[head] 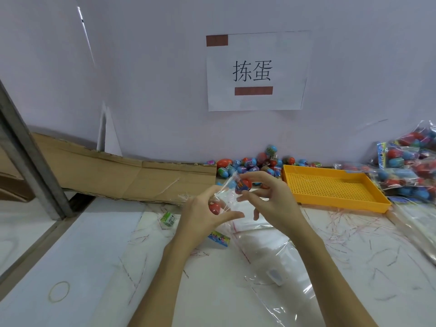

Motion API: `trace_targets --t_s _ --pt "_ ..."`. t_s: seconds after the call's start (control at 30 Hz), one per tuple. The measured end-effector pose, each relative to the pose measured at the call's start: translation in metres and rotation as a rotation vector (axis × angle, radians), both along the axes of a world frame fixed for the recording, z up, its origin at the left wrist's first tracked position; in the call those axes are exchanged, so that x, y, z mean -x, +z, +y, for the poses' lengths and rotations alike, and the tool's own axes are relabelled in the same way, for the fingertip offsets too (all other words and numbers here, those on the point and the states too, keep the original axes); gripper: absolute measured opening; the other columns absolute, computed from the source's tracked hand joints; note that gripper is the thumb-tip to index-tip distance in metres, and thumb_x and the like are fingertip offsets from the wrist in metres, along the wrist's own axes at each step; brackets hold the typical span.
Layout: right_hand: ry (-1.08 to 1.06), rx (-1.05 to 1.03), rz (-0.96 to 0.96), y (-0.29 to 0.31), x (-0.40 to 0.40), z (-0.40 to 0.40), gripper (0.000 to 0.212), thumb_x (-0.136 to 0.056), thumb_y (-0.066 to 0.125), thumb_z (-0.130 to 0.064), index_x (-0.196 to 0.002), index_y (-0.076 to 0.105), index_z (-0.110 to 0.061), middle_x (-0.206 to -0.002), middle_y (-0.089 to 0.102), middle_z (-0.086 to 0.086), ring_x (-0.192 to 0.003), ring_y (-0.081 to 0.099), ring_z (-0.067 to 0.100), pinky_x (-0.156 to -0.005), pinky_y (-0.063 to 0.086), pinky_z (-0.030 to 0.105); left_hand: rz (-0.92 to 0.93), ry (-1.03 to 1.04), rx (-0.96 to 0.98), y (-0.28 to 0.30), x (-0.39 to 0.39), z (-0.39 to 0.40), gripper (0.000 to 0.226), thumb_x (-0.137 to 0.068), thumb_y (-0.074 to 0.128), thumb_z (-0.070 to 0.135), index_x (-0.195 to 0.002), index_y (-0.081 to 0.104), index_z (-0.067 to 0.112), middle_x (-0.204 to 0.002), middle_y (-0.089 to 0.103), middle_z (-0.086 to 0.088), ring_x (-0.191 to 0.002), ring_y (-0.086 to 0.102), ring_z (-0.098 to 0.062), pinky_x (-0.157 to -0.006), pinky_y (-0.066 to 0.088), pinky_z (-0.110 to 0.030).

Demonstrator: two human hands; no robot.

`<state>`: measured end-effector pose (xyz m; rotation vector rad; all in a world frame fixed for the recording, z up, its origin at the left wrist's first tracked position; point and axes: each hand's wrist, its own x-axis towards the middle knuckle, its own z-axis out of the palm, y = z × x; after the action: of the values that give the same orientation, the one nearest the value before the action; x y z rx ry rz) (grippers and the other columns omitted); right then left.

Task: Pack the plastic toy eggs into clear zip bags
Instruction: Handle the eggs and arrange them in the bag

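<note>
1. 2 hands work above the white counter [89, 244], close together but not touching each other.
2. The left hand [200, 215] curls around 1 clear zip bag [227, 197], gripping it near its lower part; 1 red toy egg [215, 208] sits inside the bag against the palm.
3. The right hand [271, 199] pinches 1 red-and-blue toy egg [243, 186] between thumb and fingers at the bag's mouth.
4. A pile of loose toy eggs [257, 162] lies against the wall behind the hands; I cannot count them exactly, perhaps 20 or more.
5. 1 yellow perforated tray [330, 187] sits right of the hands, just beside the pile.
6. Several filled bags of eggs [410, 171] are heaped at the far right; their number is unclear.
7. A stack of flat clear bags [278, 263] lies on the counter under the right forearm.
8. 1 rubber band [59, 291] lies at the near left.
9. 1 paper sign [257, 72] hangs on the wall, and 1 flattened cardboard sheet [122, 175] leans below it to the left.
</note>
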<state>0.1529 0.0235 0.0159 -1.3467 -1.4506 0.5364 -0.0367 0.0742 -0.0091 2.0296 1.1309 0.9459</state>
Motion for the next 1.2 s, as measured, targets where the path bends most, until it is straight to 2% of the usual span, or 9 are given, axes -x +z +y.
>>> trace_targets --t_s 0.17,0.23,0.43,0.63,0.8,0.97,1.07,1.13,1.2 --pt "0.005 0.045 -0.01 0.006 -0.006 -0.008 0.035 -0.093 0.073 -0.027 -0.127 0.066 -0.022 -0.122 0.069 -0.001 -0.061 0.074 0.015 -0.041 0.049 0.024 -0.068 -0.04 0.022 0.004 -0.001 -0.002 0.086 -0.066 0.077 0.066 -0.139 0.058 0.025 -0.09 0.074 0.02 -0.083 0.068 -0.001 -0.079 0.06 -0.023" --pt "-0.001 0.073 -0.022 0.008 -0.006 -0.011 0.035 -0.092 0.073 -0.028 -0.126 0.066 -0.022 -0.122 0.068 -0.003 -0.06 0.073 0.016 -0.042 0.049 0.023 -0.077 -0.058 0.041 0.004 -0.001 -0.002 0.085 -0.066 0.075 0.068 -0.139 0.059 0.027 -0.09 0.074 0.021 -0.082 0.07 -0.002 -0.076 0.062 -0.027" --pt "0.158 0.159 -0.001 0.01 -0.005 -0.014 0.023 -0.099 0.064 -0.011 -0.12 0.069 -0.016 -0.117 0.071 -0.004 -0.078 0.076 0.016 -0.049 0.056 0.026 -0.222 -0.081 0.095 0.005 -0.001 -0.001 0.044 -0.08 0.07 0.061 -0.118 0.068 0.037 -0.083 0.076 0.008 -0.056 0.065 -0.011 -0.054 0.057 -0.027" --pt "0.137 0.116 -0.021 0.008 -0.004 -0.01 0.02 -0.096 0.068 -0.017 -0.115 0.072 -0.014 -0.11 0.072 -0.004 -0.075 0.075 0.017 -0.056 0.059 0.027 -0.32 -0.077 0.173 0.005 -0.001 0.001 0.033 -0.087 0.075 0.049 -0.113 0.075 0.028 -0.087 0.08 0.003 -0.068 0.075 -0.02 -0.058 0.061 -0.029" --pt "0.238 0.148 0.042 0.003 -0.004 -0.01 0.017 -0.097 0.067 -0.029 -0.111 0.073 -0.023 -0.101 0.075 -0.01 -0.076 0.077 0.019 -0.057 0.06 0.026 -0.413 -0.018 0.348 0.011 0.0 0.002 0.043 -0.076 0.084 0.051 -0.106 0.075 0.022 -0.088 0.081 -0.001 -0.075 0.078 -0.021 -0.055 0.058 -0.025" --pt "0.252 0.153 0.005 0.0 -0.002 -0.008 0.022 -0.086 0.08 -0.026 -0.106 0.073 -0.022 -0.102 0.072 -0.018 -0.079 0.076 0.017 -0.058 0.06 0.026 -0.368 -0.072 0.458 0.015 0.006 0.001 0.055 -0.075 0.081 0.057 -0.114 0.074 0.019 -0.095 0.081 -0.006 -0.078 0.079 -0.032 -0.064 0.061 -0.034" --pt "0.193 0.121 0.054 0.0 -0.001 -0.009 0.014 -0.087 0.079 -0.02 -0.098 0.071 -0.017 -0.096 0.073 -0.013 -0.075 0.075 0.018 -0.057 0.058 0.025 -0.44 -0.16 0.661 0.017 0.007 0.002 0.073 -0.079 0.072 0.071 -0.128 0.068 0.018 -0.11 0.079 -0.011 -0.093 0.078 -0.037 -0.072 0.065 -0.036" --pt "0.124 0.087 0.092 0.002 -0.004 -0.009 0.011 -0.088 0.078 -0.02 -0.095 0.07 -0.016 -0.093 0.074 -0.009 -0.075 0.074 0.017 -0.057 0.057 0.025 -0.623 -0.338 0.911 0.02 0.012 0.004 0.087 -0.082 0.06 0.08 -0.141 0.058 0.017 -0.131 0.07 -0.019 -0.117 0.069 -0.04 -0.092 0.061 -0.04" --pt "0.065 0.06 0.137 0.005 -0.006 -0.01 0.01 -0.089 0.077 -0.019 -0.095 0.07 -0.015 -0.091 0.074 -0.007 -0.075 0.074 0.016 -0.057 0.057 0.025 -0.841 -0.525 1.111 0.023 0.02 0.005 0.091 -0.086 0.059 0.075 -0.151 0.05 0.012 -0.149 0.055 -0.022 -0.139 0.053 -0.04 -0.114 0.045 -0.046"
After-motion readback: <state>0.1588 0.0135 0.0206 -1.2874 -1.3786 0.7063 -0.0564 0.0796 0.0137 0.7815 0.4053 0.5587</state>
